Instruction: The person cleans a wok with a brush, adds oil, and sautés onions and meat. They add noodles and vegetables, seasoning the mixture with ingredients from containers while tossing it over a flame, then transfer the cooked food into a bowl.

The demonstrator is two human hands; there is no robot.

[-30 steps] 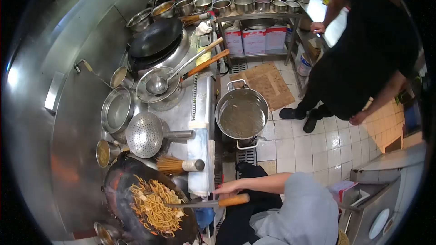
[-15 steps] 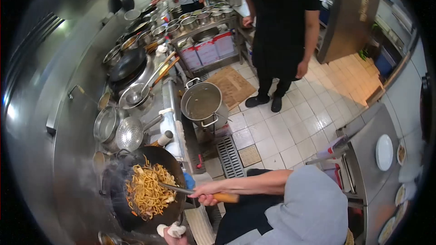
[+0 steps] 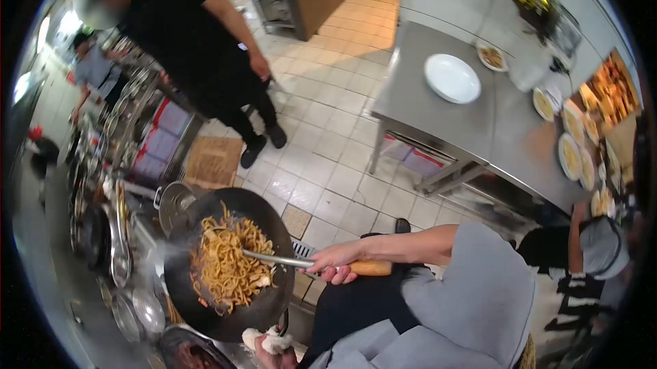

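A dark wok [image 3: 185, 300] of fried noodles [image 3: 233, 263] is held up, steaming a little. My left hand [image 3: 274, 357] is closed on a bunched white cloth [image 3: 268, 341] at the wok's near rim, by its loop handle. My right hand [image 3: 335, 263] grips a long-handled wok tool [image 3: 277, 259] with a metal shaft and wooden end. Its head is buried in the noodles, so I cannot tell whether it is a ladle or a spatula. An oval white plate [image 3: 452, 78] lies on the steel table.
The steel table [image 3: 438, 126] also carries plates of food [image 3: 569, 155] and a small dish [image 3: 491, 58]. A person in black [image 3: 191, 41] stands ahead; another in grey [image 3: 602, 249] is at right. A big pot [image 3: 174, 208] stands behind the wok, strainers [image 3: 147, 311] at left.
My view has swung right, away from the stove toward the steel table. The wok has come off the stove with me, both hands keeping their grips and the noodles still inside.
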